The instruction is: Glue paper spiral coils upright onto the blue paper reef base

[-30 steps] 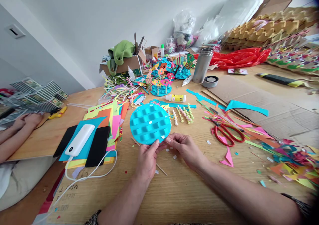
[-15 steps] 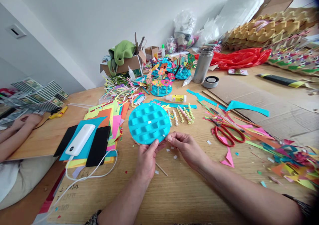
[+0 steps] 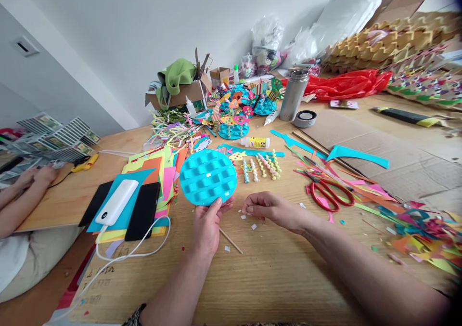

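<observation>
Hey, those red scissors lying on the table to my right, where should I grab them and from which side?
Probably by the two handle loops of the red scissors, coming from the near side with your right hand. They lie flat, loops toward you, blades pointing away to the left among paper strips. Your left hand holds the turquoise disc.

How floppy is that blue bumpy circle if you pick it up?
Probably stiff: the left hand pinches only the near edge of the blue bumpy circle, yet it looks flat, not drooping. Likely light, since that pinch seems enough. Being flat, it shouldn't roll.
</observation>
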Motion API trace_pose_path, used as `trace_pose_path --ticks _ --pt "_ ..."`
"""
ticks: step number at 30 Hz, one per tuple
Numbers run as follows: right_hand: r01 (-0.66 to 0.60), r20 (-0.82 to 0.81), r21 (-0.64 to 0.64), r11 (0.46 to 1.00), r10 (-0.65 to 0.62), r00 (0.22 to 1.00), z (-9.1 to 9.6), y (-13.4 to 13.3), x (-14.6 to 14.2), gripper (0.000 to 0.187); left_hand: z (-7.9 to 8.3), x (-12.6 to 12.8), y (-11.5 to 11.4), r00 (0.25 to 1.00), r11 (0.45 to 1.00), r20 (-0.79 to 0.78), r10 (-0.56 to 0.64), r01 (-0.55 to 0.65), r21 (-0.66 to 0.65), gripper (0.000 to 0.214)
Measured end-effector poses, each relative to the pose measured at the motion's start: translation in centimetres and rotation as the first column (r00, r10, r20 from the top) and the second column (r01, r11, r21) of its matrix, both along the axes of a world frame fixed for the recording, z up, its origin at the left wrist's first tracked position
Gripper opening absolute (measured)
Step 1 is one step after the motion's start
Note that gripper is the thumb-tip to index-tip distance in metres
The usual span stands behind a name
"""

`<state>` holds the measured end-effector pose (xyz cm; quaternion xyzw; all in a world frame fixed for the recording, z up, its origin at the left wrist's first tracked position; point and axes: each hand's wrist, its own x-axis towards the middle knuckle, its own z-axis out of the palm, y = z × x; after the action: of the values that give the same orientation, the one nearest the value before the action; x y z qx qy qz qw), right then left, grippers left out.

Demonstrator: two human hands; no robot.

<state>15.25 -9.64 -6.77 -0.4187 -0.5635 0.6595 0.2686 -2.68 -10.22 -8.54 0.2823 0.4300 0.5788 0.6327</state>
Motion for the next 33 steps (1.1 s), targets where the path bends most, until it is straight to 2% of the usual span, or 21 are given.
trace_pose_path --ticks 7,12,18,23,25,27,29,31,33 --pt "0.017 0.052 0.020 1.000 -0.018 0.998 0.5 0.2 0.5 0.021 0.1 0.0 0.0 1.000 1.000 -0.023 0.005 -0.005 0.010 0.021" --pt "-0.019 0.063 0.061 0.998 0.015 0.998 0.4 0.4 0.8 0.021 0.2 0.0 0.0 0.999 1.000 -0.028 0.019 -0.019 0.011 0.021" --pt "-0.058 0.043 0.109 0.992 0.054 0.998 -0.1 0.3 1.2 0.035 0.3 -0.1 0.1 1.000 1.000 -0.020 0.024 -0.024 0.005 0.019" --pt "-0.168 0.184 0.160 0.973 0.138 0.973 0.1 0.4 1.4 0.034 0.2 -0.2 0.0 0.999 1.000 -0.018 0.028 -0.028 -0.001 0.022" --pt "-0.173 0.319 0.200 0.964 0.103 0.942 -0.1 0.4 1.3 0.033 0.1 -0.2 0.0 0.999 1.000 -0.020 0.025 -0.025 -0.008 0.023" --pt "-0.118 0.493 0.245 0.962 -0.019 0.870 -0.5 0.5 1.2 0.028 0.1 -0.2 0.0 1.000 1.000 -0.020 0.018 -0.018 -0.009 0.022" --pt "-0.067 0.591 0.276 0.959 -0.115 0.798 -0.9 0.6 1.2 0.023 0.2 -0.2 0.0 1.000 1.000 -0.014 0.009 -0.009 -0.006 0.021" --pt "-0.049 0.558 0.270 0.961 -0.115 0.821 -1.0 0.6 1.2 0.021 0.2 -0.2 0.0 1.000 1.000 -0.011 0.002 -0.002 -0.006 0.021" --pt "-0.029 0.434 0.249 0.968 -0.084 0.897 -0.8 0.7 1.2 0.021 0.3 -0.2 0.0 1.000 1.000 -0.017 -0.002 0.002 -0.008 0.020"
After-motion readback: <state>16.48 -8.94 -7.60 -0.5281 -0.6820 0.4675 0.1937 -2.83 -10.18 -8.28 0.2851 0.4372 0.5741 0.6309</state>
